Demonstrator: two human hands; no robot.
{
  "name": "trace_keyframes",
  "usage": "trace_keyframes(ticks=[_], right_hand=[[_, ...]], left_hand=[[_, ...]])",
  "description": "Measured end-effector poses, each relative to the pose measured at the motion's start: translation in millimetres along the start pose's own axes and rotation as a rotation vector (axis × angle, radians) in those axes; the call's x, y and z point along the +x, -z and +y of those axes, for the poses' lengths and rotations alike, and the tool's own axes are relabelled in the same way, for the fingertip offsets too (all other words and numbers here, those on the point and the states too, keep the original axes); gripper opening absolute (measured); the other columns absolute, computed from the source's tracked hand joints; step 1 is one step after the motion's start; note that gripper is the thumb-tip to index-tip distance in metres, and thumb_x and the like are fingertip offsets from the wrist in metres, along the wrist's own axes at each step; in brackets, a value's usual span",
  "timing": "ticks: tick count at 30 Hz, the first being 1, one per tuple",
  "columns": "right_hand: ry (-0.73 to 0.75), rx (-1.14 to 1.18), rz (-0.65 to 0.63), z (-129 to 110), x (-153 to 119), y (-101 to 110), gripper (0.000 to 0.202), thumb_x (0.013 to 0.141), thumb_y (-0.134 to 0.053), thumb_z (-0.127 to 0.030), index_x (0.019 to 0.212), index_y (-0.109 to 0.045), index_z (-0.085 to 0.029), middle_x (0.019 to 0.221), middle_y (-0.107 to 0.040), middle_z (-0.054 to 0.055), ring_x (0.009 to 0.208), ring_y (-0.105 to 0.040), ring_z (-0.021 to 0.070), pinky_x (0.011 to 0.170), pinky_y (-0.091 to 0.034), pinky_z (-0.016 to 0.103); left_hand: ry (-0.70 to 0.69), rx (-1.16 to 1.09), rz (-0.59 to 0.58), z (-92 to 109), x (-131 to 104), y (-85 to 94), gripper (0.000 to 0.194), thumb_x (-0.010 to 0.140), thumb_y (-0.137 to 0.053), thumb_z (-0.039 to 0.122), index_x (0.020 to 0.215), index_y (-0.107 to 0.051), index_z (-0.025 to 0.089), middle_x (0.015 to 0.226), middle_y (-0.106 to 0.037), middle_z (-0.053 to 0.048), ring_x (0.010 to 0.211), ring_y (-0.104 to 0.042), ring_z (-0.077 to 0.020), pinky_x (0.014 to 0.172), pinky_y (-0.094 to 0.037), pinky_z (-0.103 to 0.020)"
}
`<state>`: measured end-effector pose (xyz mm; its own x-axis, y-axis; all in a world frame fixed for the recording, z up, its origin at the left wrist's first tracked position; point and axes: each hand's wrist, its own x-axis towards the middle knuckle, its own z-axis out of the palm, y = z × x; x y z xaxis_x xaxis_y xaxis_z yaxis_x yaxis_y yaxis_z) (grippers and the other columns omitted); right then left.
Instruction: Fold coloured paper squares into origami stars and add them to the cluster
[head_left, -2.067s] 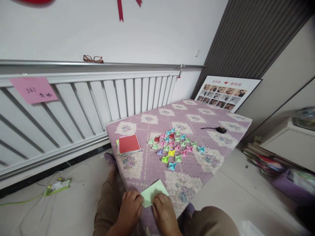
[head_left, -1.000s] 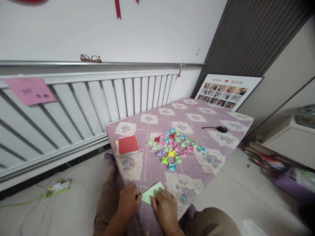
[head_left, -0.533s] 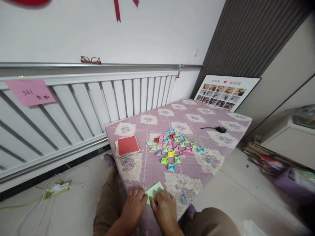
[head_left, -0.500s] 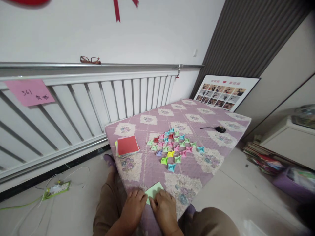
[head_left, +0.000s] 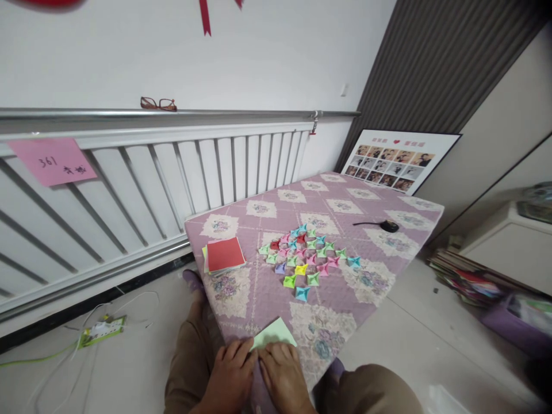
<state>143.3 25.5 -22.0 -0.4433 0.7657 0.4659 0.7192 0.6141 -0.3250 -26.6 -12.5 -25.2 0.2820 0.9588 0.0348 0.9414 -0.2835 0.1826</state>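
Observation:
A sheet of light green paper point(head_left: 277, 332) lies at the near end of the cloth-covered table point(head_left: 241, 299), one corner pointing away from me. My left hand point(head_left: 233, 365) has its bent fingers pressed on the paper's left end. Beside it, my right hand point(head_left: 281, 365) covers the near edge with fingers close together, pressing down. Under both hands, that edge is hidden. Further up the cloth stand several small folded paper pieces point(head_left: 301, 269) in green, pink, blue, yellow and red, grouped in a rough diamond.
A stack of coloured paper sheets point(head_left: 225, 255), red on top, lies on the table's left side. A small black object with a cord point(head_left: 388, 226) rests to the right. The radiator point(head_left: 207, 172) borders the left side; a photo board point(head_left: 401, 161) leans at the far end.
My right hand has shifted left and nearer over the paper's near edge, with its fingers now flatter. More of the paper's right side shows.

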Motion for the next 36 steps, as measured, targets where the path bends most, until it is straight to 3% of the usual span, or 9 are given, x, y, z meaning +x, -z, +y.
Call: trace_keyframes(ticks=[5,9,16,19,24,29,32,36], right_hand=[[0.051,-0.018,-0.080,0.1,-4.3,13.1,0.027,0.082,-0.064,-0.015,0.106,-0.063,-0.029,0.094,-0.066,-0.002,0.085,-0.056,0.0173,0.081,-0.035,0.032],[0.111,-0.028,-0.068,10.9,-9.6,22.1,0.035,0.079,-0.065,-0.016,0.112,-0.062,-0.030,0.101,-0.068,-0.002,0.091,-0.058,0.0176,0.085,-0.038,0.032],[0.140,-0.046,-0.049,27.0,-19.6,19.0,0.035,0.079,-0.063,-0.015,0.110,-0.062,-0.030,0.102,-0.069,-0.002,0.093,-0.060,0.0173,0.085,-0.041,0.031],[0.134,-0.054,-0.050,27.7,-20.1,16.9,0.033,0.078,-0.064,-0.015,0.107,-0.063,-0.030,0.101,-0.070,-0.002,0.092,-0.061,0.0175,0.084,-0.042,0.030],[0.016,0.020,-0.030,21.7,-15.6,19.1,0.023,0.079,-0.065,-0.019,0.099,-0.065,-0.031,0.095,-0.069,-0.002,0.088,-0.062,0.0173,0.079,-0.044,0.029],[-0.084,0.070,-0.053,15.5,-10.9,22.4,0.017,0.078,-0.065,-0.016,0.087,-0.064,-0.030,0.091,-0.068,-0.003,0.084,-0.062,0.0170,0.077,-0.042,0.029],[-0.122,0.090,-0.049,15.4,-12.0,19.0,0.015,0.078,-0.065,-0.016,0.084,-0.063,-0.030,0.090,-0.067,-0.003,0.085,-0.061,0.0173,0.077,-0.041,0.029],[-0.166,0.093,-0.022,17.5,-16.6,5.7,0.014,0.077,-0.065,-0.017,0.084,-0.061,-0.029,0.089,-0.065,-0.003,0.085,-0.058,0.0180,0.077,-0.038,0.030]], left_hand=[[-0.010,-0.027,-0.007,-6.8,-3.0,-7.2,0.045,0.091,-0.053,0.027,0.135,-0.046,0.033,0.142,-0.048,-0.001,0.123,-0.043,-0.0252,0.097,-0.035,-0.042],[-0.009,-0.002,-0.004,-17.2,-10.5,-13.7,0.049,0.090,-0.054,0.032,0.138,-0.043,0.032,0.144,-0.045,-0.002,0.128,-0.040,-0.0264,0.101,-0.034,-0.043],[0.080,0.030,0.056,-27.4,-17.2,-18.7,0.044,0.089,-0.056,0.027,0.132,-0.050,0.030,0.139,-0.051,-0.001,0.125,-0.044,-0.0252,0.101,-0.037,-0.040],[0.103,0.015,0.069,-25.0,-13.7,-11.3,0.039,0.088,-0.056,0.022,0.126,-0.055,0.028,0.135,-0.054,-0.002,0.122,-0.045,-0.0242,0.100,-0.037,-0.039],[0.189,-0.067,0.008,-13.7,5.8,17.7,0.017,0.089,-0.055,0.022,0.104,-0.064,0.024,0.124,-0.058,-0.003,0.115,-0.048,-0.0239,0.098,-0.035,-0.040],[0.039,-0.092,-0.060,-1.4,29.0,31.9,0.015,0.091,-0.053,0.021,0.102,-0.062,0.023,0.115,-0.059,-0.003,0.110,-0.048,-0.0224,0.094,-0.037,-0.037],[-0.028,-0.058,-0.099,-0.4,35.3,25.8,0.011,0.093,-0.052,0.022,0.097,-0.063,0.022,0.106,-0.061,-0.002,0.103,-0.050,-0.0217,0.089,-0.038,-0.036],[-0.063,-0.017,-0.058,-6.2,35.6,14.7,0.011,0.094,-0.052,0.022,0.096,-0.062,0.021,0.103,-0.061,-0.002,0.099,-0.051,-0.0213,0.085,-0.039,-0.035]])
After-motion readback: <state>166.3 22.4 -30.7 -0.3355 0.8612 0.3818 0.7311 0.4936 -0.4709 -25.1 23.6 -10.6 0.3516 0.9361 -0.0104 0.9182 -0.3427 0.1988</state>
